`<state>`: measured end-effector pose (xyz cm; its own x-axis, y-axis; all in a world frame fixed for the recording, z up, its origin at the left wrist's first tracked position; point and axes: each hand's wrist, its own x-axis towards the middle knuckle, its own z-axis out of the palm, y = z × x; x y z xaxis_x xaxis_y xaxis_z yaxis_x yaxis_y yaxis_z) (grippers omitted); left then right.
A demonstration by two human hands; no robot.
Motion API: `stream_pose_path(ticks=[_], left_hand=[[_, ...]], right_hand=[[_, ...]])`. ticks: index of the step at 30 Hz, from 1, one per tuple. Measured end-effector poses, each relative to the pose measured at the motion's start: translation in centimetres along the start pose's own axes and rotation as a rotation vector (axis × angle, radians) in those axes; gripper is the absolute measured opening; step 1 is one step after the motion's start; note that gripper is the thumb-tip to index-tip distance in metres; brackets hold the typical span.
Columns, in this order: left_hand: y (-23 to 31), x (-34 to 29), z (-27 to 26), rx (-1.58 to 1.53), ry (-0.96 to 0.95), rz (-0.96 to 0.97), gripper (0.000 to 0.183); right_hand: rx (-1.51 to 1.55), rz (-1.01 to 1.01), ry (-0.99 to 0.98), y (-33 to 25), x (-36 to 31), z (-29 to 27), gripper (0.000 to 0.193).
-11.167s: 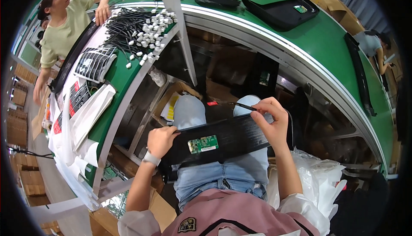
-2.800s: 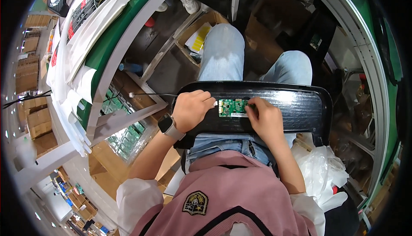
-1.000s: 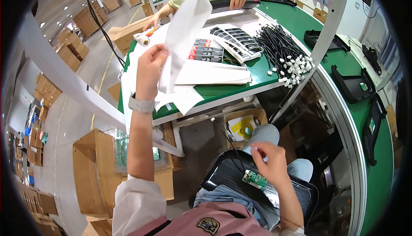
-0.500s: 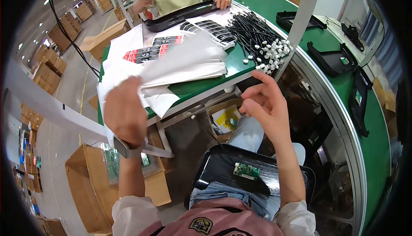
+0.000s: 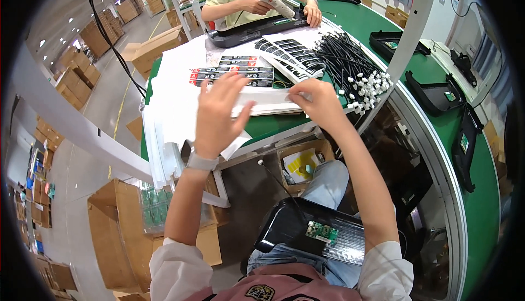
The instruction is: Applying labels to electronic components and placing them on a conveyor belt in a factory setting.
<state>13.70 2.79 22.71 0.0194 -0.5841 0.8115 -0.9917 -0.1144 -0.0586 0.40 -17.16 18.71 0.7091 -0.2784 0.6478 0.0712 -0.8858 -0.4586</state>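
Observation:
My right hand (image 5: 321,104) pinches the right end of a white paper sheet (image 5: 265,97) at the front of the table. Over that sheet's left part is my left hand (image 5: 219,118), fingers spread, with no grip on anything that I can see. Just beyond both hands lie sheets of black-and-red labels (image 5: 232,76) on white paper. On my lap rests a glossy black plastic housing (image 5: 284,230), tilted, with a green circuit board (image 5: 321,232) in it and a thin cable at its far edge.
Black cables with white connectors (image 5: 366,85) pile up at the right of the green table (image 5: 273,126). Across it, a person holds a white glue gun (image 5: 276,4) over another black housing (image 5: 251,30). More housings (image 5: 435,96) stand along the right bench. Cardboard boxes (image 5: 117,235) flank me; a frame post (image 5: 402,27) rises right.
My right hand has gone from open in the air to pinching the sheet's end. My left hand has moved right and spread its fingers. The raised white sheet is now down on the table.

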Motion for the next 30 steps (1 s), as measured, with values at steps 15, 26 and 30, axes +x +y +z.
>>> stream_pose_path(ticks=[15, 26, 30], left_hand=[[3.3, 4.9, 0.5, -0.613, -0.345, -0.204, 0.017], [5.8, 4.8, 1.0, -0.783, -0.039, -0.038, 0.051], [8.2, 6.1, 0.2, -0.765, -0.086, 0.178, 0.041]], right_hand=[[0.522, 0.309, 0.252, -4.1, -2.6, -8.2, 0.034], [0.576, 0.296, 0.221, -5.5, -5.5, -9.0, 0.052], [0.379, 0.198, 0.180, -7.8, -6.1, -9.3, 0.056]])
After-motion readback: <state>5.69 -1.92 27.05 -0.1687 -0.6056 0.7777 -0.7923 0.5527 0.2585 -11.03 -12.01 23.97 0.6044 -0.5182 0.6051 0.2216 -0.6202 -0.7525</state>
